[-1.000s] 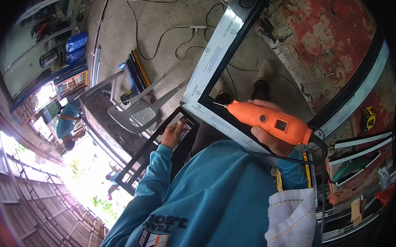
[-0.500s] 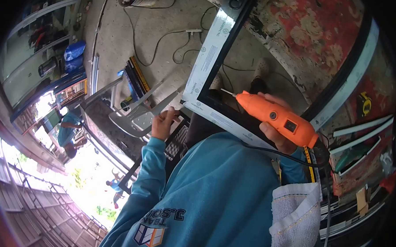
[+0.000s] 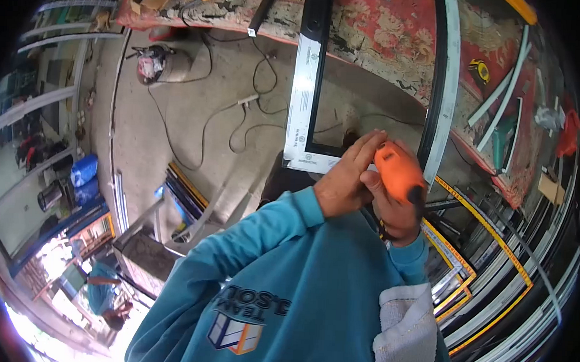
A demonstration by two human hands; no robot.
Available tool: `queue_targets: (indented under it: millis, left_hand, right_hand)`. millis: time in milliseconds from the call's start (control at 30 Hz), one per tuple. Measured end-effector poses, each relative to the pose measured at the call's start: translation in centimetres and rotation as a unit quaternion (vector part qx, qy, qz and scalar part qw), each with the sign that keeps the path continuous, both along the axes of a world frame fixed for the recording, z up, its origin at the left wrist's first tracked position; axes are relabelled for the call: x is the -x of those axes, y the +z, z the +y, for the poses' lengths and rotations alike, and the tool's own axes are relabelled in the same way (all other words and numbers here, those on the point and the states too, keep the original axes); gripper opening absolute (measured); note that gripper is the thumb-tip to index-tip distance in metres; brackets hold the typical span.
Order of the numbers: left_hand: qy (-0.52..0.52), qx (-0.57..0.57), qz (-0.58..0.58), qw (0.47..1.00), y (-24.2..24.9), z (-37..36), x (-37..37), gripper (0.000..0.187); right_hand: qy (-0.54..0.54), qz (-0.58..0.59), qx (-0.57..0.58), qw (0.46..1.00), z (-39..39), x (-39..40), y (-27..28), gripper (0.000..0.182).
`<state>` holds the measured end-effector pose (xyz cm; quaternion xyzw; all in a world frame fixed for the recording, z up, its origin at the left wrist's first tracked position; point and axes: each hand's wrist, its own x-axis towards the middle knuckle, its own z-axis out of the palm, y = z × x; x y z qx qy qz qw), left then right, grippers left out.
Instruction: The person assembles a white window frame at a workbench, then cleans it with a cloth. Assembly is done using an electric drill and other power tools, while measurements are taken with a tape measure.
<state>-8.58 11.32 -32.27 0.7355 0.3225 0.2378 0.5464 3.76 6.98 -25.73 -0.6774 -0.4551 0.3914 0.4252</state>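
An orange rotary tool (image 3: 399, 176) is in my right hand (image 3: 398, 215), whose fingers wrap around its body. The tool's black rear end points toward me, and its tip is hidden from view. My left hand (image 3: 350, 177) is against the tool's other side, its fingers closed near the front end. Just beyond both hands lies a black frame (image 3: 311, 111) covered partly by white printed film. Its near corner is close to my left wrist, and its far part rests on the worn red floral-covered table.
A yellow tape measure (image 3: 480, 71) and white strips (image 3: 504, 100) lie on the red floral-covered table (image 3: 400, 30). Cords and a power strip (image 3: 246, 101) cross the concrete floor. Long profiles (image 3: 511, 294) are stacked at right. Another person (image 3: 101, 289) is at lower left.
My left hand has come from the left side over to the rotary tool. The tool has turned, so its tip no longer shows. The view has swung round.
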Motion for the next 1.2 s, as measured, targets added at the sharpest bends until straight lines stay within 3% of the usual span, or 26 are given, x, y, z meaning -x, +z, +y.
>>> queue_targets:
  millis: [67, 100, 167, 233, 300, 367, 400, 433, 500, 533, 633, 767, 900, 1033, 1133, 1200]
  left_hand:
    - [0.001, 0.149, -0.117, 0.982, -3.3, -1.2, -0.3, 0.084]
    - [-0.015, 0.146, -0.119, 0.982, -2.9, -0.9, -0.1, 0.084]
    - [-0.051, 0.391, -0.223, 0.892, -2.2, -0.1, 0.0, 0.082]
    - [-0.084, 0.156, -0.232, 0.956, -3.4, 1.4, -0.3, 0.058]
    - [-0.053, 0.164, -0.093, 0.981, 0.1, 2.0, -1.0, 0.050]
    - [-0.047, 0.280, -0.200, 0.938, -3.0, 2.0, -1.4, 0.048]
    - [-0.103, 0.371, -0.220, 0.896, 0.0, 3.0, -2.1, 0.045]
    - [-0.107, 0.371, -0.214, 0.897, 0.1, 2.6, -2.6, 0.045]
    - [0.062, 0.449, -0.199, 0.869, 0.1, 1.6, -3.5, 0.044]
    - [0.030, 0.465, -0.189, 0.864, 0.1, 1.8, -3.9, 0.044]
    - [0.014, 0.486, -0.195, 0.852, -2.3, 1.9, -5.2, 0.056]
    - [0.052, 0.534, -0.201, 0.820, -3.8, 1.5, -6.4, 0.045]
    - [0.020, 0.595, -0.204, 0.777, -7.7, 1.8, -5.9, 0.046]
    - [0.035, 0.604, -0.277, 0.746, -9.9, 1.7, -6.0, 0.049]
    - [0.039, 0.618, -0.260, 0.741, -10.2, 2.7, -6.0, 0.048]
    - [-0.014, 0.553, -0.213, 0.805, -11.5, 3.2, -5.9, 0.046]
  right_hand:
    - [-0.006, -0.157, 0.045, 0.987, -1.1, 1.7, 1.3, 0.080]
    - [-0.022, -0.160, 0.043, 0.986, -1.2, 2.3, 1.7, 0.080]
    - [0.016, -0.102, 0.003, 0.995, -1.3, 2.6, 2.4, 0.080]
    - [0.009, -0.195, -0.033, 0.980, -3.4, 3.2, 2.1, 0.091]
    - [-0.003, -0.158, 0.003, 0.987, -4.0, 2.9, 2.6, 0.086]
    - [-0.038, -0.133, -0.020, 0.990, -4.7, 2.7, 1.1, 0.081]
    - [-0.055, -0.103, -0.043, 0.992, -5.0, 2.4, 0.2, 0.075]
    - [-0.061, -0.099, -0.044, 0.992, -5.2, 1.7, -0.7, 0.075]
    - [-0.012, -0.134, -0.029, 0.990, -5.4, 0.3, -2.1, 0.076]
    - [-0.001, -0.130, -0.004, 0.991, -5.5, -0.2, -2.5, 0.079]
    - [-0.009, -0.118, 0.039, 0.992, -5.0, -1.6, -3.9, 0.080]
    - [-0.013, -0.146, 0.106, 0.984, -5.0, -1.9, -5.8, 0.081]
    - [-0.018, -0.191, 0.177, 0.965, -4.6, -1.5, -7.5, 0.082]
    - [-0.019, -0.204, 0.186, 0.961, -3.6, -1.7, -8.5, 0.085]
    - [-0.037, -0.223, 0.192, 0.955, -2.4, -1.1, -9.0, 0.086]
    - [-0.069, -0.192, 0.206, 0.957, -2.1, -0.8, -9.4, 0.088]
